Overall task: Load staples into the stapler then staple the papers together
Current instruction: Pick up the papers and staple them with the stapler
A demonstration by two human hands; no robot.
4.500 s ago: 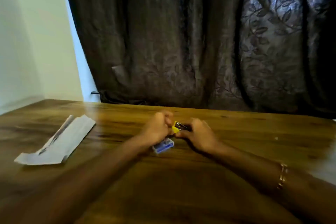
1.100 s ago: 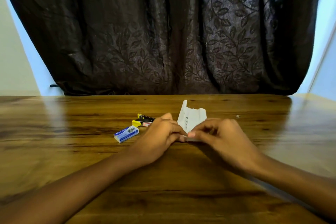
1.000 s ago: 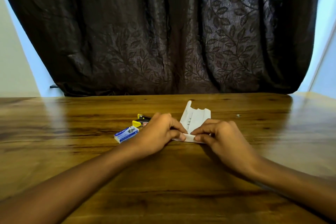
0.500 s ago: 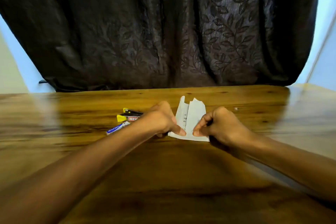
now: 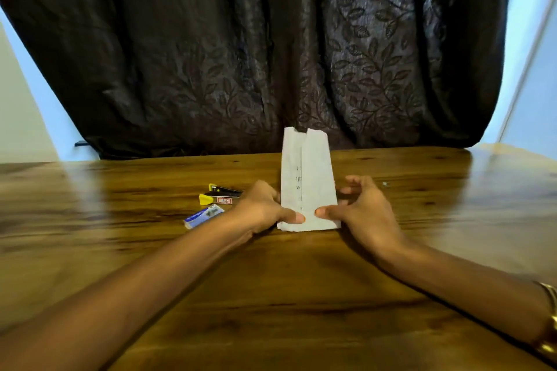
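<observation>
The folded white papers (image 5: 313, 178) stand nearly upright at the table's middle, their lower edge on the wood. My left hand (image 5: 265, 208) pinches their bottom left, thumb on the front. My right hand (image 5: 361, 211) pinches the bottom right the same way, its other fingers spread behind. To the left lies the yellow and black stapler (image 5: 220, 194), with its top raised. The blue and white staple box (image 5: 203, 215) lies just in front of it, beside my left wrist. Neither hand touches them.
The brown wooden table (image 5: 271, 295) fills the lower view. A dark leaf-patterned curtain (image 5: 256, 48) hangs behind its far edge. A tiny pale speck (image 5: 385, 183) lies right of my right hand. A gold bracelet (image 5: 550, 316) is on my right wrist.
Earlier both hands worked at the stapler and the papers lay far left. Since a second ago the papers have been lifted from flat on the table to nearly upright.
</observation>
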